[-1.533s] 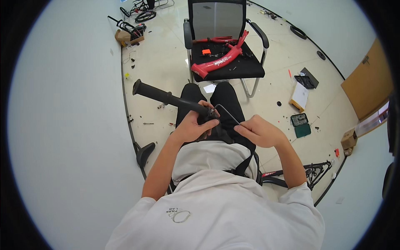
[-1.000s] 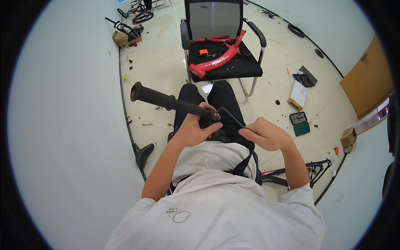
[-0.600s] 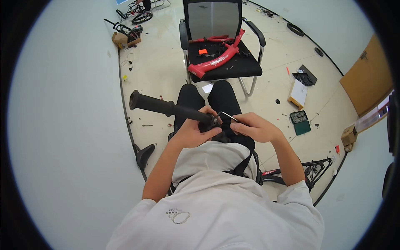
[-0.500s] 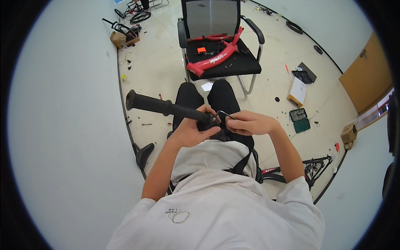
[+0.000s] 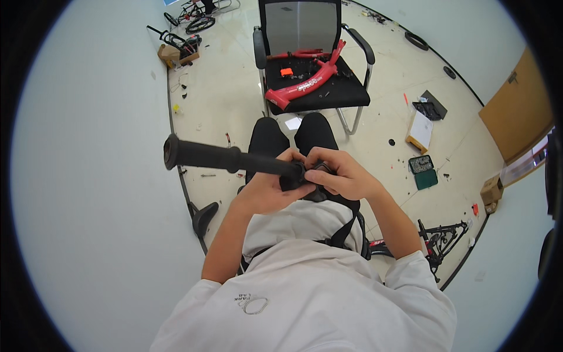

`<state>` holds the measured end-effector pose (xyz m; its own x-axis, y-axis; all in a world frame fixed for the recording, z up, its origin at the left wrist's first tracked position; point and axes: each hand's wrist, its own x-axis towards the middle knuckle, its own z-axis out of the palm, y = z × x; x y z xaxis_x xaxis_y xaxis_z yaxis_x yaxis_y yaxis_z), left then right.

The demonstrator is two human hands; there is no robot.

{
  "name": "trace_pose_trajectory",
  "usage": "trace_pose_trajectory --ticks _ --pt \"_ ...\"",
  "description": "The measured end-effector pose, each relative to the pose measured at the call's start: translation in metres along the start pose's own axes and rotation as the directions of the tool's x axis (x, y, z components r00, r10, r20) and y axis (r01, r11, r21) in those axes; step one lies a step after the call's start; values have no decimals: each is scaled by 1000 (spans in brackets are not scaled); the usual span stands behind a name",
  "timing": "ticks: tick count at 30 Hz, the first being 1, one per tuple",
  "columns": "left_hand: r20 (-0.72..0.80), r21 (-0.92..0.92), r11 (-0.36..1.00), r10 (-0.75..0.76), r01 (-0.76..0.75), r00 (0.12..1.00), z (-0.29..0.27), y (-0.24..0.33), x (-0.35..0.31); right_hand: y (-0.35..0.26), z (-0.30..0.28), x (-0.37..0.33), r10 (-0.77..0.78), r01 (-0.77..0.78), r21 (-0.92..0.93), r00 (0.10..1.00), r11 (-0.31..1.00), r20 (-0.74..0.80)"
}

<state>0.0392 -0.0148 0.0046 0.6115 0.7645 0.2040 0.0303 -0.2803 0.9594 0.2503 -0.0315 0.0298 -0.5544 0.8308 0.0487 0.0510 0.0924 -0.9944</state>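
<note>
A black handlebar (image 5: 261, 162) with a flanged rubber grip (image 5: 202, 155) points out to my left, above my lap. My left hand (image 5: 265, 189) wraps round its inner end, thumb and fingers closed about a dark clamp-like part. Against that same end my right hand (image 5: 350, 175) is pinched, its fingertips nearly meeting those of the left. A bent hex key (image 5: 323, 166) shows only in part between the right fingers; the rest of it is hidden. Where its tip sits I cannot tell.
Ahead of my knees stands a black chair (image 5: 316, 94) bearing a red bicycle frame (image 5: 305, 86) and small parts. On the floor lie a saddle (image 5: 203, 218) at left, an opened green case (image 5: 427, 179), a white box (image 5: 420, 130), and a black frame (image 5: 446, 237) at right.
My right hand has moved left and closed in on the handlebar's inner end, covering most of the hex key. The grip's outer end has swung slightly left and down.
</note>
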Motion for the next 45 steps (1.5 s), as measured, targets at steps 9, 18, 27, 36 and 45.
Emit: trace_pose_trajectory --ticks 9,18,27,36,45 --pt "51 -149 987 -43 50 998 -10 8 -7 -7 0 7 -66 68 -141 998 988 18" --pt "89 -220 965 -127 143 988 -8 18 -2 -7 10 0 -240 197 -446 970 873 -42" --pt "59 101 987 120 -125 991 9 -17 5 26 9 -10 -247 146 -515 960 845 -135" --pt "195 254 967 -33 -18 980 16 -2 22 18 -17 -19 -13 -14 -523 999 852 -47" --pt "160 220 974 -93 56 983 3 -8 58 37 -48 -25 -41 -60 -394 969 917 -244"
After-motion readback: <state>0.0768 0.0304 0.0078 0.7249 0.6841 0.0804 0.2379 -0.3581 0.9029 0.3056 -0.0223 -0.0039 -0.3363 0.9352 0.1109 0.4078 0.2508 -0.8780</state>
